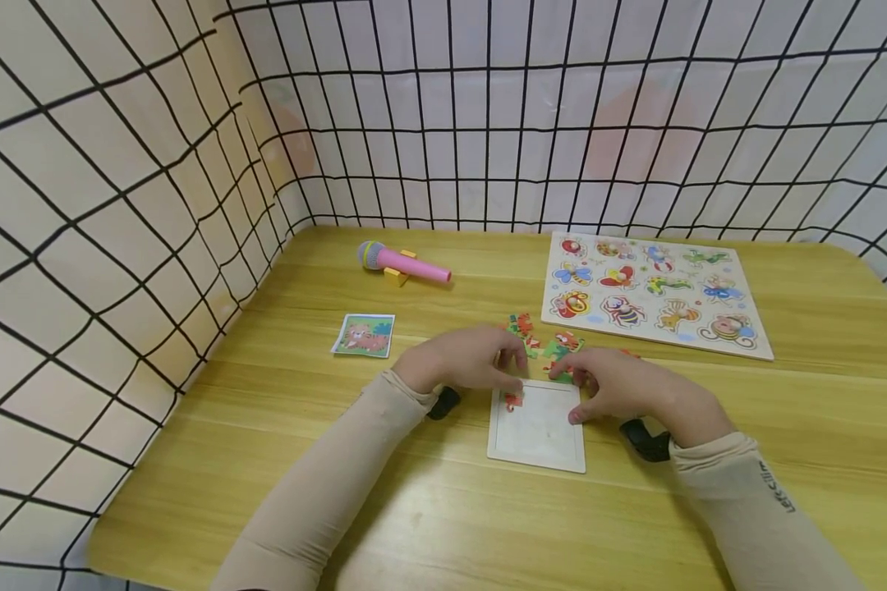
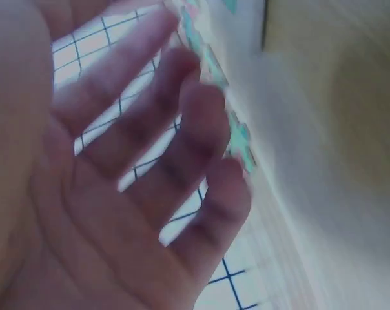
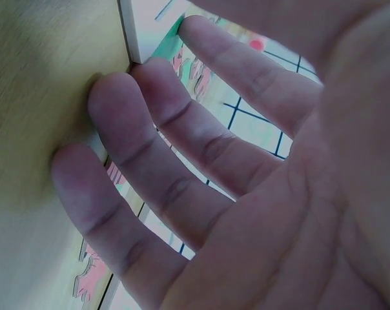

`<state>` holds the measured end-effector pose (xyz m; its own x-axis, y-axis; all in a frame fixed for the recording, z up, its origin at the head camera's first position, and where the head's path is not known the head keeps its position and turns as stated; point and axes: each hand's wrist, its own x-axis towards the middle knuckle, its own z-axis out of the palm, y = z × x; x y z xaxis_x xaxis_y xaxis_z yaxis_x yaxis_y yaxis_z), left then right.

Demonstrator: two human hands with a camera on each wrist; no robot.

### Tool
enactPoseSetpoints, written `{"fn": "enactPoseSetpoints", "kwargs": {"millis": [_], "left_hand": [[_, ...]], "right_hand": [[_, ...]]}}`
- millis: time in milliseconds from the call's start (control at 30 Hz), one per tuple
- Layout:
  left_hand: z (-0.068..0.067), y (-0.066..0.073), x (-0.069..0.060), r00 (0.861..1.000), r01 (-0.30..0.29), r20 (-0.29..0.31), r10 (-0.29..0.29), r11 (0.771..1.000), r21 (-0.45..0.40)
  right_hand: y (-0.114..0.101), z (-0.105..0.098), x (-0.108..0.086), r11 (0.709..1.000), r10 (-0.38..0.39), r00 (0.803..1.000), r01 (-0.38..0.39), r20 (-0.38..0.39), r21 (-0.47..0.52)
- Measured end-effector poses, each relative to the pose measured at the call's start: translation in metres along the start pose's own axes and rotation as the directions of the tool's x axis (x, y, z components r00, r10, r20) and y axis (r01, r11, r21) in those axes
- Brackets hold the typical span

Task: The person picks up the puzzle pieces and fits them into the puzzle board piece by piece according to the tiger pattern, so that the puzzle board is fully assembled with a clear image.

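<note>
The white puzzle tray (image 1: 538, 435) lies on the table between the two hands. A red puzzle piece (image 1: 513, 401) sits in its upper left corner. My left hand (image 1: 466, 359) hovers at that corner with fingers loosely bent and thumb tip near the red piece; no held thing shows in the left wrist view. My right hand (image 1: 624, 384) is at the tray's right side, thumb by the rim. Its forefinger reaches a green puzzle piece (image 1: 564, 377) just behind the tray, and the other fingers are gently bent. More loose puzzle pieces (image 1: 566, 341) lie beyond, partly hidden by the hands.
A wooden insect peg board (image 1: 654, 295) lies at the back right. A pink toy microphone (image 1: 414, 267) rests on a yellow stand (image 1: 395, 277) at the back left. A small picture card (image 1: 365, 336) lies left of the hands. Black-grid netting (image 1: 488, 107) borders the table.
</note>
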<state>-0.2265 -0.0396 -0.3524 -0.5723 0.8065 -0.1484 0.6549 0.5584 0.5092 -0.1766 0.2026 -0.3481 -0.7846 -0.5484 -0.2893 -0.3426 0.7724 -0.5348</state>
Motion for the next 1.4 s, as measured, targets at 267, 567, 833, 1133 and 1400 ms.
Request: {"fn": "enactPoseSetpoints", "kwargs": {"millis": [267,567,833,1133,1400], "left_hand": [[-0.004,-0.011,-0.001,0.955,0.243,-0.22,-0.197,0.948,0.205],[-0.001,-0.019,-0.002,0.925,0.366,-0.212,-0.316,0.893,0.262],[-0.001,-0.021,-0.001,0.933,0.341,-0.215,-0.289,0.902,0.266],[-0.001,-0.021,0.0,0.938,0.318,-0.226,-0.262,0.91,0.266],[0.0,-0.02,0.002,0.941,0.318,-0.208,-0.268,0.911,0.264]], "right_hand": [[-0.001,0.001,-0.001,1.0,-0.011,1.0,0.011,-0.009,0.014],[0.001,0.001,-0.001,1.0,-0.017,1.0,0.017,-0.018,0.002],[0.001,0.001,-0.001,1.0,-0.012,1.0,0.012,-0.018,0.009],[0.001,0.001,-0.001,1.0,-0.009,1.0,0.009,-0.016,0.0],[0.001,0.001,0.0,1.0,-0.011,1.0,0.011,-0.011,0.0]]}}
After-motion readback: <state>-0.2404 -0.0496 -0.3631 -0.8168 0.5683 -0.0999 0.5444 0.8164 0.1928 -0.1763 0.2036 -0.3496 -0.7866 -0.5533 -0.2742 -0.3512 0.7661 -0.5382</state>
